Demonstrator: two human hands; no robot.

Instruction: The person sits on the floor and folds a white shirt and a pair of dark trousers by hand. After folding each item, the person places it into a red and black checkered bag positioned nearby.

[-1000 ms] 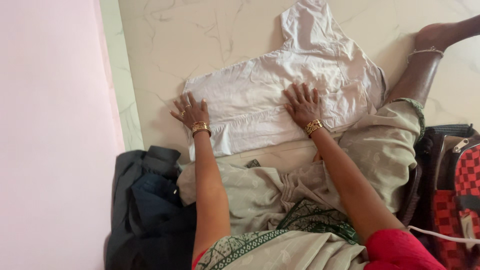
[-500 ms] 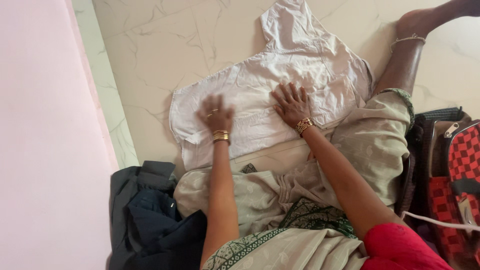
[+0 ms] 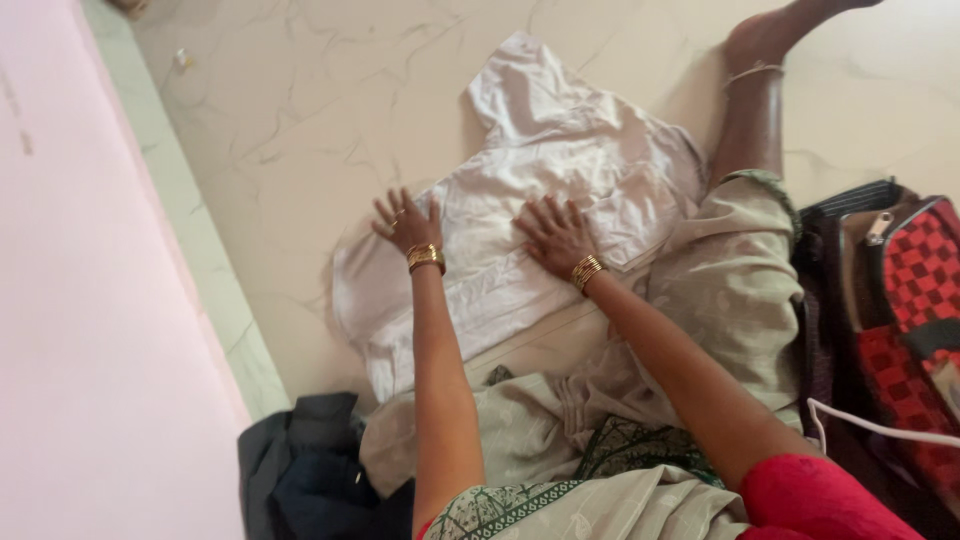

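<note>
Hands are both flat and open on the shirt (image 3: 520, 220), a white one spread on the marble floor (image 3: 300, 110) in front of the person's knees. Left hand (image 3: 408, 222) presses near the far edge, right hand (image 3: 553, 235) sits mid-cloth, fingers splayed, nothing gripped. Looks like the smoothing stage of a fold. Next bit probably needs a pinch on an edge or sleeve. Dark clothes (image 3: 300, 470) piled by the wall.

Bare marble floor (image 3: 330, 110) beyond your left hand (image 3: 408, 222); dark clothes pile (image 3: 310, 470) behind it, checked bag (image 3: 915, 310) right of your right hand (image 3: 553, 235).
</note>
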